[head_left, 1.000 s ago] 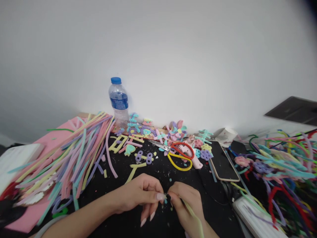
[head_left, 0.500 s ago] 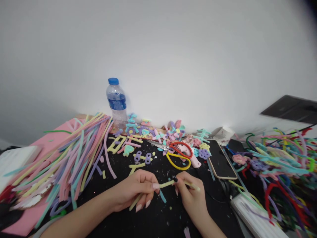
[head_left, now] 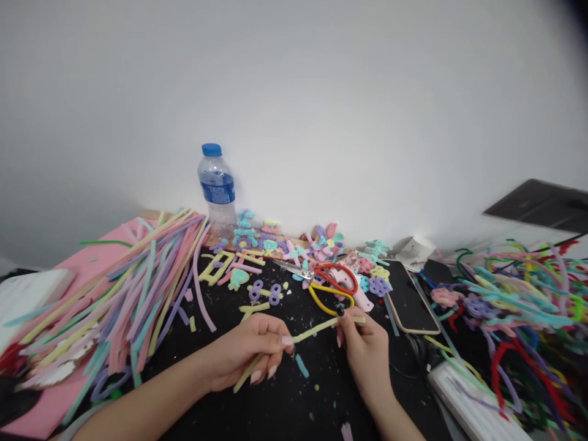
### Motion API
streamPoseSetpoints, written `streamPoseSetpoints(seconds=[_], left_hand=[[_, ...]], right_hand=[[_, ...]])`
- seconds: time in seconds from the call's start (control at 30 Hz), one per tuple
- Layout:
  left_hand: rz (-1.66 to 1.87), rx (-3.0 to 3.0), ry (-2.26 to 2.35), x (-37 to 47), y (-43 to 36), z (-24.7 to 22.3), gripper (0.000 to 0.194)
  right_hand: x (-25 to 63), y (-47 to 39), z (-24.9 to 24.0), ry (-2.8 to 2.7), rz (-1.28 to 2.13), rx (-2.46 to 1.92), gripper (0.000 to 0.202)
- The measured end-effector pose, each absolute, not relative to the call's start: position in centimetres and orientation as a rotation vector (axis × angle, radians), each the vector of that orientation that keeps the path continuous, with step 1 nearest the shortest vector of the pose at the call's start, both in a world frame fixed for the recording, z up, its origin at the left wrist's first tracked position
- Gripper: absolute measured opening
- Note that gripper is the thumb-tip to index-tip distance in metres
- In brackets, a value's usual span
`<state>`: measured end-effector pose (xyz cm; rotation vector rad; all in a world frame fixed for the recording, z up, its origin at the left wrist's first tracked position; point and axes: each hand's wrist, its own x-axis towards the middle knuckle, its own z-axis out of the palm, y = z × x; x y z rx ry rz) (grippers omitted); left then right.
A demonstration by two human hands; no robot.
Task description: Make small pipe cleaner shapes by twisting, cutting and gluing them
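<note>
A pale yellow pipe cleaner (head_left: 315, 330) stretches between my two hands over the black table. My left hand (head_left: 257, 350) pinches it between thumb and forefinger, and a length of it pokes out below the palm. Thumb and fingers of my right hand (head_left: 362, 346) close on the other end, whose tip shows past the knuckles. Just behind lie scissors (head_left: 333, 288) with one red and one yellow handle, blades pointing left. A short blue scrap (head_left: 302, 365) rests under the pipe cleaner. Purple-looped yellow pieces (head_left: 265, 293) sit beyond my left hand.
Loose pastel pipe cleaners (head_left: 142, 288) are heaped at left on a pink sheet (head_left: 32, 422). A water bottle (head_left: 217, 190) stands against the wall. To the right are a phone (head_left: 411, 300), a white power strip (head_left: 473, 404) and a tangle of coloured pipe cleaners (head_left: 519, 300).
My right hand has moved right and slightly up, so a longer stretch of the pipe cleaner shows between my hands. My left hand has hardly shifted.
</note>
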<state>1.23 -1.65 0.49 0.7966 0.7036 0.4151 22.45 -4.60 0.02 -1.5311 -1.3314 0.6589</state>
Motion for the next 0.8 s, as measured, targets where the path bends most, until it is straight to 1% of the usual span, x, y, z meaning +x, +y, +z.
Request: streamPoseSetpoints(seconds=[0.13, 0.3, 0.4, 0.6, 0.7, 0.8], left_hand=[[0.397, 0.790, 0.680, 1.1, -1.7, 0.4, 0.019], [0.379, 0.759, 0.670, 1.1, -1.8, 0.5, 0.018], [0.366, 0.747, 0.667, 1.2, -1.8, 0.6, 0.019], [0.421, 0.752, 0.666, 1.1, -1.6, 0.3, 0.019], [0.466, 0.751, 0.667, 1.2, -1.6, 0.2, 0.018], [0.428, 0.752, 0.644, 1.3, -1.8, 0.1, 0.020]], right_hand=[[22.4, -4.3, -0.3, -1.165, 0.809, -1.482, 0.040], [22.1, -4.0, -0.3, -0.845, 1.187, -1.183, 0.046], [22.1, -3.8, -0.2, -0.744, 1.346, -1.041, 0.047], [22.6, -3.6, 0.2, -0.675, 1.433, -0.906, 0.046], [22.5, -3.5, 0.4, -0.679, 1.475, -0.904, 0.042], [21.7, -3.9, 0.3, -0.800, 1.594, -0.958, 0.036]])
